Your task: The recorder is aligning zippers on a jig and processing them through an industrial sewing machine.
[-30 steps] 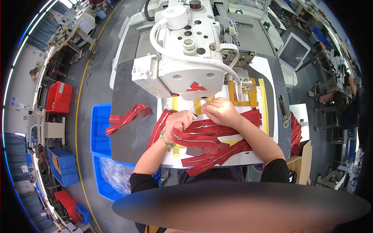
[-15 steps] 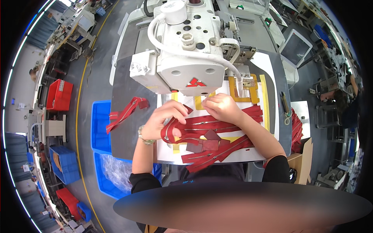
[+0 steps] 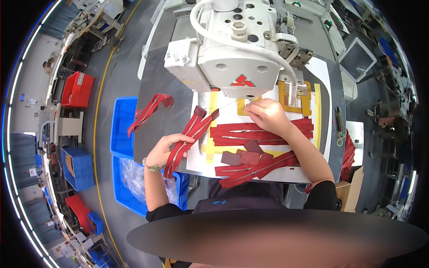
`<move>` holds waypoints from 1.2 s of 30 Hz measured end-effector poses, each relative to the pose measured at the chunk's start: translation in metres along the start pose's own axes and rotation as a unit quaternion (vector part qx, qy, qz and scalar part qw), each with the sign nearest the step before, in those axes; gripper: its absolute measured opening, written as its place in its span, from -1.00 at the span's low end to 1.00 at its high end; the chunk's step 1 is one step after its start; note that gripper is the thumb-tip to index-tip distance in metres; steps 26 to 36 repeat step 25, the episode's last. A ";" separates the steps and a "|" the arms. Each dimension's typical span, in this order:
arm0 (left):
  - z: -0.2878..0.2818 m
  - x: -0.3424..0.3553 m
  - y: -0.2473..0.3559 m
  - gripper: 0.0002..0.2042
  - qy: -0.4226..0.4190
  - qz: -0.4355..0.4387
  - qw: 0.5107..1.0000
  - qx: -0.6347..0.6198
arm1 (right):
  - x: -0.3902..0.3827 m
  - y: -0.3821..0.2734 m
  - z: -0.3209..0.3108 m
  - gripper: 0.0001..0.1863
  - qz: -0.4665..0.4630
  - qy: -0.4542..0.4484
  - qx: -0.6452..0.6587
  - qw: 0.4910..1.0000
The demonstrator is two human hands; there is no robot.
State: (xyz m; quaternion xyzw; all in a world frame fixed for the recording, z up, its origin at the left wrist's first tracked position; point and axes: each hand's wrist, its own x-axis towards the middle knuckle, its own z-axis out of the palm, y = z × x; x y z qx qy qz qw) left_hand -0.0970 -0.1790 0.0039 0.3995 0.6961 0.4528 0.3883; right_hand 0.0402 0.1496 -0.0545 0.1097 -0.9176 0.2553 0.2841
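Observation:
My left hand (image 3: 161,152), out at the left of the work plate, is closed around red zippers (image 3: 191,132) with dark red square tabs at their far ends. A thin thread seems to run from one tab toward the machine head. My right hand (image 3: 269,117) is just below the sewing machine's head (image 3: 241,71), fingers pinched together beside a yellow frame; what they hold, if anything, is too small to tell. Under my right wrist lie several more red zippers (image 3: 232,134). Dark red square patches (image 3: 231,157) rest between these and a lower group of zippers (image 3: 232,181).
Another red zipper (image 3: 149,114) lies on the table's left side. A yellow clamp frame (image 3: 306,107) sits on the white plate at right. Blue bins (image 3: 117,129) stand left of the table, one with clear plastic. Snips (image 3: 338,120) lie near the right edge, below a monitor (image 3: 357,59).
My left hand has pulled zippers off the middle of the plate, leftward and nearer to me. The right hand stays pinched near the machine head. The whole view has shifted slightly.

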 end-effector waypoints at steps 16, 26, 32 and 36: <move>0.061 0.003 0.024 -0.68 0.217 0.088 0.888 0.396 | -0.001 -0.016 -0.031 -0.86 -0.003 -0.093 -0.018 0.996; 0.183 -0.006 -0.014 -0.19 0.070 0.171 0.878 0.442 | -0.073 -0.054 -0.048 -0.62 0.032 -0.091 0.054 0.994; 0.183 -0.006 -0.014 -0.19 0.070 0.171 0.878 0.442 | -0.073 -0.054 -0.048 -0.62 0.032 -0.091 0.054 0.994; 0.183 -0.006 -0.014 -0.19 0.070 0.171 0.878 0.442 | -0.073 -0.054 -0.048 -0.62 0.032 -0.091 0.054 0.994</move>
